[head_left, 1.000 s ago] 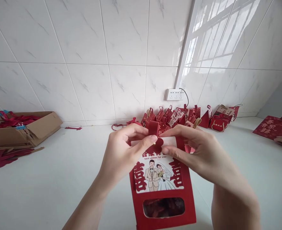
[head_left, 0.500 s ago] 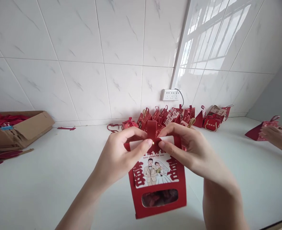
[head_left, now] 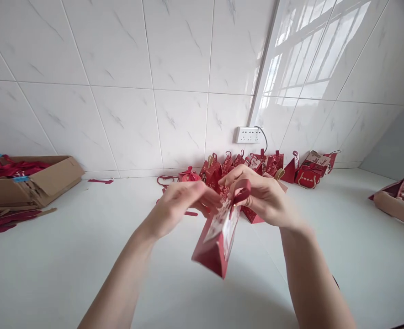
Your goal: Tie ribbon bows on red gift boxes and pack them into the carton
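A red triangular wedding favor box (head_left: 215, 246) with a white printed card and a red ribbon loop at its top hangs over the white counter, end-on to me and blurred. My right hand (head_left: 262, 194) is closed on its upper edge, by the ribbon loop (head_left: 242, 192). My left hand (head_left: 176, 205) is at the box's left side, its fingers stretched out and smeared by motion. Whether its fingertips touch the box I cannot tell. Behind my hands, several finished-looking red favor boxes (head_left: 210, 170) stand near the wall, partly hidden.
A cardboard box (head_left: 56, 180) of red ribbons stands at the left, with red strips (head_left: 10, 221) before it. A power strip (head_left: 248, 135) is on the tiled wall. At the right edge, another person's hands (head_left: 390, 205) hold a red box (head_left: 394, 188).
The favor box has turned from face-on to end-on. My left hand has come off its top edge, while my right hand keeps hold. The other person's hands and box have shifted.
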`<state>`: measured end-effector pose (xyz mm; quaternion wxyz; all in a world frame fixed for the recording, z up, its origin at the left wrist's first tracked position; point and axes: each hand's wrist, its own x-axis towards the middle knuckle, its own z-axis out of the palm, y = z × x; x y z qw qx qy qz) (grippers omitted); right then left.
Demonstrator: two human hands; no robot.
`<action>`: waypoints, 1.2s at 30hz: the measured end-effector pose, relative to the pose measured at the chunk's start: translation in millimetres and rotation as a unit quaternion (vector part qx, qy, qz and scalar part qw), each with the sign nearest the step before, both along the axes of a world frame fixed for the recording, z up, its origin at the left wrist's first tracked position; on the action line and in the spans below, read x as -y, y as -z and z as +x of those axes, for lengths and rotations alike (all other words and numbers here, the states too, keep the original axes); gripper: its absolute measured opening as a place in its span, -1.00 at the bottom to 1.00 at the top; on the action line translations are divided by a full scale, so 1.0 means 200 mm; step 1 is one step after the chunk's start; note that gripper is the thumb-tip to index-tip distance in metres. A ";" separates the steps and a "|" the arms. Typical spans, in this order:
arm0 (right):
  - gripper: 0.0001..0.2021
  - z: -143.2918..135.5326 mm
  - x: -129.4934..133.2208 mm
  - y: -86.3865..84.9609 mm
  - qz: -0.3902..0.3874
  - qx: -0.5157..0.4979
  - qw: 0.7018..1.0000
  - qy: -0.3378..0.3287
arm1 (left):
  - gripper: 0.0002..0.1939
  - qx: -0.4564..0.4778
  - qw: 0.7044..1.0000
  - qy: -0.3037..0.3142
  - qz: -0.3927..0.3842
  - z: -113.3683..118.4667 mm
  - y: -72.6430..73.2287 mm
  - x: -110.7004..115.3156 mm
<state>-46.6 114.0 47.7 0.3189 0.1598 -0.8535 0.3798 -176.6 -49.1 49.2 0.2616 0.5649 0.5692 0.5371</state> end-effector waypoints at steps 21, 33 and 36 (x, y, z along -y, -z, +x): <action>-0.51 0.06 0.02 -0.01 -0.245 0.034 0.968 0.028 | -0.82 0.066 0.986 -0.144 0.052 0.14 -0.01 -0.02; -0.80 0.08 0.12 -0.01 -0.129 0.011 0.977 0.168 | -0.86 -0.015 0.980 -0.183 0.076 0.16 0.01 -0.02; -0.79 0.08 0.14 -0.02 -0.125 0.021 0.978 0.163 | -0.84 -0.025 0.978 -0.191 0.083 0.16 0.01 -0.01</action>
